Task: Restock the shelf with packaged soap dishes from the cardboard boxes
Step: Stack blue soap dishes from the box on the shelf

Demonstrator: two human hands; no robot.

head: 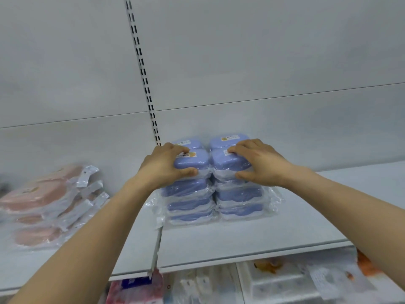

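Blue soap dishes in clear plastic wrap stand in stacks on the white shelf, two stacks in front and two behind. My left hand grips the top dish of the front left stack, fingers over its lid and thumb on its front. My right hand grips the top dish of the front right stack the same way. Lower dishes of the left stack and of the right stack lie under them. No cardboard box is in view.
Pink packaged items lie piled on the left part of the shelf. A slotted upright rail runs up the white back wall. A lower shelf below holds more packaged goods. The shelf's right side is bare.
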